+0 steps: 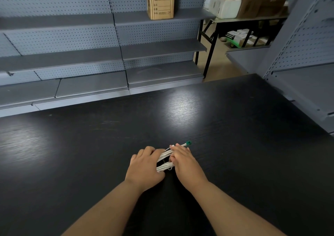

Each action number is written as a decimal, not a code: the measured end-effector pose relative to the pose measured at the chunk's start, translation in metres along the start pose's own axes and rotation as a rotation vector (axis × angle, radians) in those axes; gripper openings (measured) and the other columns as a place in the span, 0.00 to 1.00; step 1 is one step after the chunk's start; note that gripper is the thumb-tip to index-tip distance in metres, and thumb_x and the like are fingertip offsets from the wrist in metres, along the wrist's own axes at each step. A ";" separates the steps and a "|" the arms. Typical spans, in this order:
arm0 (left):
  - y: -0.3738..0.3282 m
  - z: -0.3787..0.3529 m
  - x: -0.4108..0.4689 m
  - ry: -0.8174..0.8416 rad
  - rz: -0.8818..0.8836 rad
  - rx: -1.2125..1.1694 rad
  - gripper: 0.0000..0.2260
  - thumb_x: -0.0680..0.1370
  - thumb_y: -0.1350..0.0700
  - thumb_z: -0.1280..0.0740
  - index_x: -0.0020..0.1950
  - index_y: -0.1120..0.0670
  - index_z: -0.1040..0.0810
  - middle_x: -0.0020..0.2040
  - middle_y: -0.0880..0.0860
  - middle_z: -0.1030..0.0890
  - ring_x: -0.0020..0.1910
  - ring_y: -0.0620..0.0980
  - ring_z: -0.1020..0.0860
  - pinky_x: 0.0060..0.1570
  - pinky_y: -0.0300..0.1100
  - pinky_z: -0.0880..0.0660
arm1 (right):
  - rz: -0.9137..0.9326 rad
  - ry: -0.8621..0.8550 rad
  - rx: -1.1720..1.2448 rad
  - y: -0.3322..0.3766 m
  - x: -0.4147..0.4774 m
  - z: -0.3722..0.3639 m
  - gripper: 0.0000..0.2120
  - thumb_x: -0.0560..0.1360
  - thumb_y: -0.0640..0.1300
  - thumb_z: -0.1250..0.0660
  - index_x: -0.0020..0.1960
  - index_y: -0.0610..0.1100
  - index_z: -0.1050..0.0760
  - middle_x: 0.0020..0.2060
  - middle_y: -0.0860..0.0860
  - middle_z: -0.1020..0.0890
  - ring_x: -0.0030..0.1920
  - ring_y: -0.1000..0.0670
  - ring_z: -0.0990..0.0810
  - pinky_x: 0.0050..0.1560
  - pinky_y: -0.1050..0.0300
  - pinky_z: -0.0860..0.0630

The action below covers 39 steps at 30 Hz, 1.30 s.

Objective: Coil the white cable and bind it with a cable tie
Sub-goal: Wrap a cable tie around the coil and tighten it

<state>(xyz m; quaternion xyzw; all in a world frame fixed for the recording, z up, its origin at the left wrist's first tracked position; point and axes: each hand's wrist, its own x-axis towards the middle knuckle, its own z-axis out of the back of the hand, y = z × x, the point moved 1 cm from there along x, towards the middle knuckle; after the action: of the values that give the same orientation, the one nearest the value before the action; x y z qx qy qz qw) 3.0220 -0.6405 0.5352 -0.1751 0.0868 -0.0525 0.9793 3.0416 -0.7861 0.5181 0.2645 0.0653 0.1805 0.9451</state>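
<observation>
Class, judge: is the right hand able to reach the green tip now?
Likely yes: the green tip juts out just past the right hand, uncovered, though that hand holds the cable.

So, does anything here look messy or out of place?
Nothing looks spilled or broken. The white cable is bundled between the left hand and right hand on the black table. Only its green-tipped end pokes out past the right hand's fingertips, not tucked into the coil.

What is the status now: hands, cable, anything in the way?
Left hand grips white cable at one end. Right hand holds the other end. Cable coiled, tie unclear. Nothing blocking.
</observation>
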 end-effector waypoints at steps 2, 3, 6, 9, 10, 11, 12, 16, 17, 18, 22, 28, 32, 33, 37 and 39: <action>0.001 0.002 0.000 0.007 0.006 -0.057 0.26 0.73 0.47 0.37 0.70 0.40 0.38 0.63 0.44 0.34 0.62 0.46 0.34 0.60 0.43 0.40 | -0.001 0.005 0.011 0.000 0.000 0.001 0.15 0.82 0.42 0.48 0.64 0.40 0.28 0.73 0.51 0.35 0.75 0.55 0.46 0.70 0.65 0.60; 0.000 0.002 0.000 0.004 0.012 -0.093 0.24 0.74 0.48 0.38 0.70 0.40 0.37 0.63 0.44 0.34 0.62 0.46 0.34 0.60 0.43 0.40 | 0.000 0.008 0.013 0.000 -0.001 0.002 0.15 0.82 0.42 0.48 0.63 0.40 0.28 0.73 0.51 0.35 0.75 0.55 0.46 0.70 0.65 0.60; -0.002 0.001 0.002 -0.049 0.027 -0.183 0.18 0.78 0.50 0.42 0.67 0.41 0.34 0.64 0.42 0.32 0.62 0.44 0.34 0.61 0.42 0.41 | 0.003 0.004 0.015 0.000 -0.002 0.002 0.15 0.82 0.42 0.48 0.62 0.41 0.27 0.73 0.52 0.36 0.75 0.56 0.47 0.70 0.65 0.60; -0.004 -0.003 0.002 -0.162 0.011 -0.122 0.14 0.80 0.49 0.43 0.65 0.42 0.30 0.62 0.41 0.28 0.60 0.44 0.30 0.60 0.41 0.38 | 0.000 0.002 0.023 0.001 -0.002 0.002 0.15 0.82 0.42 0.48 0.62 0.41 0.27 0.73 0.53 0.36 0.75 0.56 0.46 0.70 0.65 0.60; -0.004 -0.005 0.002 -0.207 0.010 -0.101 0.13 0.80 0.49 0.43 0.64 0.43 0.29 0.60 0.41 0.27 0.59 0.44 0.29 0.58 0.40 0.36 | 0.001 0.003 0.023 0.000 -0.001 0.002 0.15 0.82 0.42 0.48 0.63 0.41 0.27 0.73 0.53 0.36 0.75 0.56 0.46 0.70 0.66 0.60; -0.005 -0.005 0.001 -0.247 0.013 -0.091 0.12 0.80 0.50 0.41 0.62 0.44 0.26 0.58 0.42 0.24 0.56 0.45 0.27 0.55 0.40 0.35 | 0.004 0.004 0.025 0.000 -0.001 0.002 0.15 0.82 0.42 0.48 0.63 0.41 0.27 0.73 0.53 0.36 0.75 0.56 0.46 0.70 0.66 0.60; -0.006 -0.005 0.001 -0.280 0.011 -0.085 0.10 0.79 0.52 0.38 0.59 0.45 0.23 0.54 0.43 0.22 0.53 0.47 0.24 0.52 0.41 0.33 | 0.006 0.004 0.028 0.000 -0.001 0.002 0.15 0.82 0.42 0.48 0.62 0.41 0.27 0.73 0.53 0.36 0.75 0.56 0.46 0.70 0.66 0.60; -0.007 -0.011 0.005 -0.423 -0.075 -0.090 0.04 0.71 0.59 0.31 0.42 0.51 0.18 0.37 0.48 0.19 0.35 0.50 0.21 0.34 0.44 0.24 | 0.017 -0.007 0.040 -0.001 -0.003 0.001 0.14 0.82 0.41 0.47 0.59 0.40 0.25 0.73 0.52 0.35 0.75 0.55 0.46 0.74 0.63 0.57; -0.008 -0.011 0.005 -0.446 -0.094 -0.114 0.04 0.69 0.60 0.31 0.41 0.52 0.18 0.36 0.48 0.19 0.34 0.49 0.21 0.34 0.42 0.24 | 0.019 -0.012 0.039 -0.002 -0.003 0.000 0.14 0.82 0.41 0.47 0.59 0.40 0.25 0.73 0.52 0.35 0.75 0.55 0.46 0.73 0.63 0.57; -0.009 -0.010 0.005 -0.463 -0.109 -0.148 0.05 0.68 0.60 0.31 0.41 0.53 0.18 0.36 0.49 0.19 0.34 0.48 0.20 0.36 0.39 0.24 | 0.020 -0.016 0.041 -0.002 -0.003 0.000 0.14 0.82 0.42 0.47 0.59 0.40 0.25 0.73 0.52 0.35 0.75 0.55 0.46 0.72 0.64 0.58; -0.019 -0.006 0.003 -0.504 -0.155 -0.228 0.08 0.70 0.56 0.38 0.40 0.53 0.18 0.35 0.47 0.18 0.37 0.41 0.23 0.47 0.33 0.31 | 0.026 -0.033 0.059 -0.002 -0.004 -0.001 0.14 0.82 0.41 0.46 0.60 0.41 0.25 0.72 0.52 0.34 0.75 0.55 0.45 0.72 0.66 0.58; -0.011 -0.014 0.002 -0.397 -0.092 -0.335 0.06 0.76 0.58 0.33 0.48 0.52 0.17 0.42 0.46 0.17 0.41 0.43 0.25 0.43 0.23 0.34 | 0.037 -0.019 0.052 -0.001 -0.003 0.000 0.15 0.82 0.42 0.46 0.64 0.43 0.27 0.72 0.53 0.35 0.75 0.55 0.45 0.70 0.68 0.60; -0.011 -0.009 0.004 -0.378 -0.110 -0.477 0.06 0.76 0.60 0.33 0.49 0.53 0.17 0.42 0.43 0.19 0.42 0.32 0.24 0.45 0.21 0.32 | 0.019 -0.010 0.083 -0.002 -0.002 0.001 0.13 0.81 0.41 0.44 0.60 0.43 0.24 0.72 0.53 0.34 0.75 0.56 0.44 0.71 0.68 0.58; -0.010 -0.007 0.004 -0.375 -0.117 -0.494 0.07 0.76 0.60 0.33 0.50 0.53 0.17 0.42 0.41 0.21 0.44 0.29 0.25 0.46 0.21 0.32 | 0.012 -0.011 0.104 -0.002 -0.002 0.001 0.12 0.81 0.41 0.43 0.60 0.44 0.24 0.71 0.53 0.33 0.74 0.56 0.43 0.72 0.67 0.56; -0.008 -0.005 0.002 -0.347 -0.112 -0.537 0.09 0.76 0.61 0.33 0.53 0.52 0.17 0.44 0.41 0.22 0.45 0.27 0.26 0.44 0.21 0.31 | -0.086 -0.074 0.248 0.001 -0.003 0.004 0.11 0.77 0.39 0.36 0.58 0.44 0.21 0.68 0.53 0.28 0.72 0.57 0.37 0.73 0.59 0.41; -0.008 -0.004 0.002 -0.346 -0.110 -0.541 0.09 0.76 0.61 0.33 0.53 0.52 0.17 0.43 0.40 0.22 0.45 0.28 0.26 0.44 0.21 0.32 | -0.128 -0.150 0.296 0.003 -0.005 0.005 0.11 0.75 0.38 0.32 0.56 0.42 0.20 0.63 0.52 0.24 0.68 0.56 0.32 0.68 0.66 0.36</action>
<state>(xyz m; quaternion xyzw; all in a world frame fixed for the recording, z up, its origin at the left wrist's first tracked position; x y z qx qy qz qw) 3.0222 -0.6501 0.5337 -0.4398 -0.0796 -0.0496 0.8932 3.0371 -0.7883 0.5241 0.4085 0.0373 0.0880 0.9077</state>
